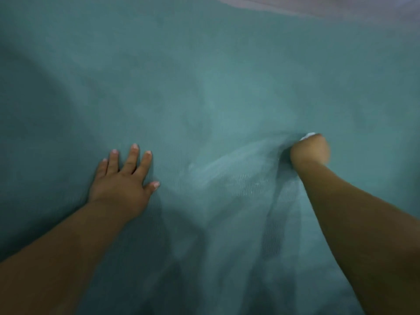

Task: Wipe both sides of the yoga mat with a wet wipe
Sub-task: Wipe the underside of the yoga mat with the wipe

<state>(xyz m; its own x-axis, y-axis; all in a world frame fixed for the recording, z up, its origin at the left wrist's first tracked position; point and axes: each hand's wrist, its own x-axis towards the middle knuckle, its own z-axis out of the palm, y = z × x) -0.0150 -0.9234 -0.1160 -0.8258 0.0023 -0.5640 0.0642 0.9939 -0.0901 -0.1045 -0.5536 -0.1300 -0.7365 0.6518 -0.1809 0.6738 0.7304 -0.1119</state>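
Observation:
The teal yoga mat (204, 76) fills almost the whole view. My left hand (123, 178) lies flat on it at the lower left, fingers spread and straight, pressing down. To the right, my right hand (310, 152) is curled into a fist against the mat. A small bit of white wet wipe (307, 135) sticks out past its knuckles; the rest of the wipe is hidden inside the fist. A paler, shiny streak on the mat runs down and left from the right hand. The picture is blurred.
A strip of pale pinkish floor (329, 5) shows past the mat's far edge at the top right. Nothing else is in view.

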